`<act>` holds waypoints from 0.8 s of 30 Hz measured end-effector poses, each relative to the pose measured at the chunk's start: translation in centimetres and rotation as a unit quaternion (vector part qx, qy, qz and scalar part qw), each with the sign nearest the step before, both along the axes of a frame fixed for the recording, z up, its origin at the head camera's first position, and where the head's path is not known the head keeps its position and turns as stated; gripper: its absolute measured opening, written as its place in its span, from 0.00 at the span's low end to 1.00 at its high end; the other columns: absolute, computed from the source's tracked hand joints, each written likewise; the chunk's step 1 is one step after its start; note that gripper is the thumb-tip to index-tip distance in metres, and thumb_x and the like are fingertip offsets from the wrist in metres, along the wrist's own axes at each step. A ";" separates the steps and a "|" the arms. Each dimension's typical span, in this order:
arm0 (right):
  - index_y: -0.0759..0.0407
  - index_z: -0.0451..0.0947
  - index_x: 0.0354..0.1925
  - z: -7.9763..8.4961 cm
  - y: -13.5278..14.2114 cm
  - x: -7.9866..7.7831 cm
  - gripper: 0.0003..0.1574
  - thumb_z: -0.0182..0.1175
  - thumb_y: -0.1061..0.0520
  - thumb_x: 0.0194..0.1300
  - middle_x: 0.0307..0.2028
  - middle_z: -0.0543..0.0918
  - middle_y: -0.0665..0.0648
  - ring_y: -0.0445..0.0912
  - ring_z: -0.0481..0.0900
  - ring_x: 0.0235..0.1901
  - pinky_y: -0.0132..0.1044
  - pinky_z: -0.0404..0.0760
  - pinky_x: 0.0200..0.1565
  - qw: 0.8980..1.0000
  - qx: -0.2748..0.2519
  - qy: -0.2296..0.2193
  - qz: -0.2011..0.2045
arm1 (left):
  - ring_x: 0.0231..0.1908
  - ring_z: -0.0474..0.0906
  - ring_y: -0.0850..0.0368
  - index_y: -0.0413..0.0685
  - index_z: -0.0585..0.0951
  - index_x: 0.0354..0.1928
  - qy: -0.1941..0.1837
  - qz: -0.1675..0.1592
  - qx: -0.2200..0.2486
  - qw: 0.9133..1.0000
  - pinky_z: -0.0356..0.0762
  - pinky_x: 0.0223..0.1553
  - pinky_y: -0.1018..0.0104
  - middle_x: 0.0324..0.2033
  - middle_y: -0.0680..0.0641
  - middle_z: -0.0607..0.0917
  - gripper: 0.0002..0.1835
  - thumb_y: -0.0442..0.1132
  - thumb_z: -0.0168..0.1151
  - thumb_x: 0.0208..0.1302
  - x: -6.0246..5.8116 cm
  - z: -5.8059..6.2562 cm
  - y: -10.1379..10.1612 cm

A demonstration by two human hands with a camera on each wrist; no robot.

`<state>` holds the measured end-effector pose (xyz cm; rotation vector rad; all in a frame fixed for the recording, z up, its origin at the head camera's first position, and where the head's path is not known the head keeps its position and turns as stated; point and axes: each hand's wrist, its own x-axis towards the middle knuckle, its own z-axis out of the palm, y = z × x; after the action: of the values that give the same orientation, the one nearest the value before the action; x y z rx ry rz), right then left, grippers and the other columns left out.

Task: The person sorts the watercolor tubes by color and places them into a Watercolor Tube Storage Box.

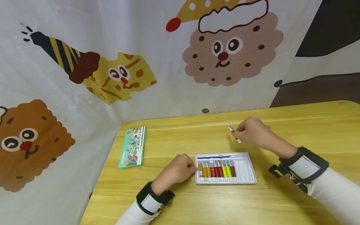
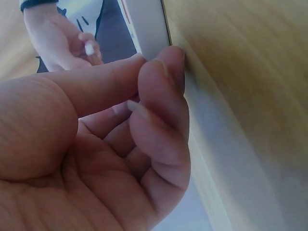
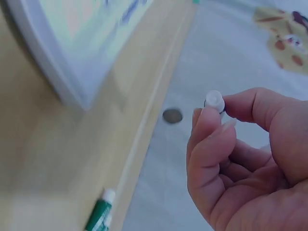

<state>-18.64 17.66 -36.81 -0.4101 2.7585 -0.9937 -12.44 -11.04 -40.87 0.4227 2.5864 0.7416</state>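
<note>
A white plastic tray [image 1: 225, 183] on the table holds a row of paint tubes [image 1: 213, 171] in orange, red, yellow and brown, with empty slots at its right end. A thin paintbrush [image 1: 213, 157] lies along its top groove. My left hand [image 1: 180, 170] pinches the tray's left edge between thumb and fingers; the tray's side [image 2: 153, 29] shows at the fingertips in the left wrist view. Beyond the tray's far right, my right hand [image 1: 253, 134] holds a small paint tube [image 1: 231, 128] above the table. Its white cap [image 3: 215, 100] faces the right wrist camera; the fingers hide most of its body.
A green illustrated paint box [image 1: 132, 147] lies at the table's left. In the right wrist view a green paint tube [image 3: 99, 212] lies on the table, mostly hidden by my right arm in the head view. A cartoon-printed curtain [image 1: 157, 103] hangs behind the wooden table [image 1: 174, 134].
</note>
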 end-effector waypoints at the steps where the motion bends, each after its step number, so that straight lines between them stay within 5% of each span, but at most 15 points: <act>1: 0.54 0.81 0.18 -0.1 -0.1 0.6 0.15 0.59 0.55 0.60 0.11 0.71 0.49 0.40 0.56 0.11 0.32 0.54 0.15 1.000 -0.006 -0.001 -0.001 | 0.12 0.60 0.63 0.49 0.79 0.13 -0.001 0.000 0.000 1.000 0.57 0.14 0.71 0.09 0.56 0.63 0.20 0.44 0.61 0.64 0.0 0.0 0.0; 8: 0.58 0.84 0.27 -1.6 -0.5 4.0 0.08 0.62 0.56 0.58 0.20 0.82 0.52 0.42 0.73 0.19 0.33 0.66 0.17 1.000 -0.029 0.000 -0.001 | 0.13 0.62 0.62 0.51 0.79 0.14 0.004 0.002 0.001 1.000 0.58 0.15 0.71 0.10 0.56 0.64 0.19 0.44 0.61 0.64 -0.1 0.1 -0.1; 15: 0.59 0.85 0.29 -3.3 -0.7 6.8 0.06 0.64 0.57 0.57 0.25 0.83 0.52 0.40 0.74 0.19 0.34 0.74 0.20 0.999 -0.037 -0.010 -0.011 | 0.13 0.61 0.62 0.50 0.79 0.14 0.001 -0.003 0.000 1.000 0.57 0.15 0.71 0.09 0.56 0.64 0.19 0.44 0.60 0.64 0.0 0.1 0.0; 24: 0.56 0.85 0.28 -4.5 -1.1 8.5 0.03 0.65 0.58 0.55 0.26 0.82 0.52 0.39 0.69 0.17 0.32 0.71 0.17 1.000 -0.024 -0.006 -0.014 | 0.13 0.62 0.62 0.51 0.79 0.14 0.002 -0.003 0.000 1.000 0.58 0.15 0.71 0.10 0.56 0.65 0.19 0.43 0.60 0.64 0.0 -0.1 0.0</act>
<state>-10.13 16.59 -41.27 -0.3711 2.7415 -1.0665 -12.44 -11.00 -40.93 0.4330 2.5885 0.7392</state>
